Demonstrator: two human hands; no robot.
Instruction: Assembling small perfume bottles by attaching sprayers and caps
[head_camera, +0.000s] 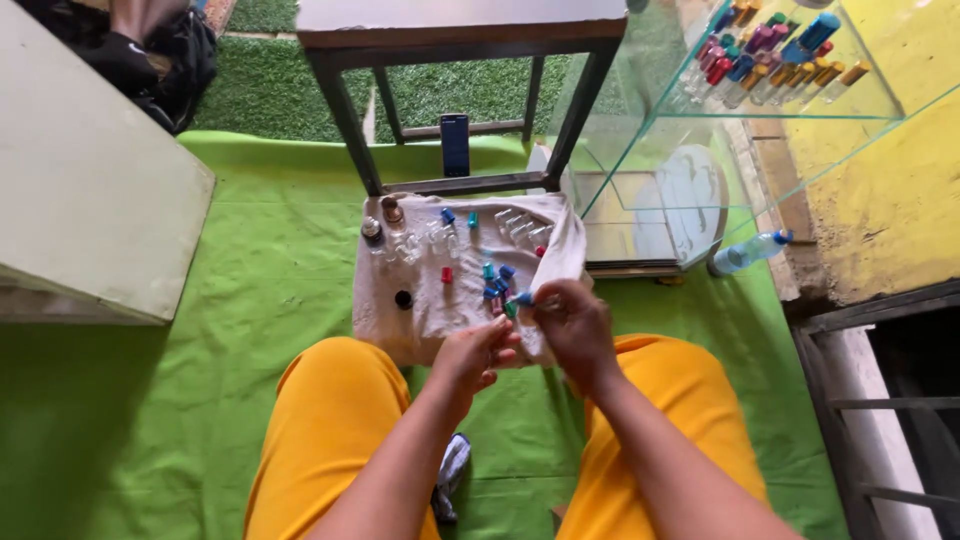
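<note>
Just below the middle of the frame, the right hand (578, 328) pinches a small bottle (520, 299) with a blue cap between its fingertips. The bottle sticks out toward the left of the frame, its long axis roughly level, touching the right fingers and just above the left hand (478, 355). The left hand is loosely curled, fingertips near the bottle; whether they touch it I cannot tell. Both hover over the lower right part of a white cloth (425, 300), near a cluster of small capped bottles (495, 278) on a green sheet (250, 300)
</note>
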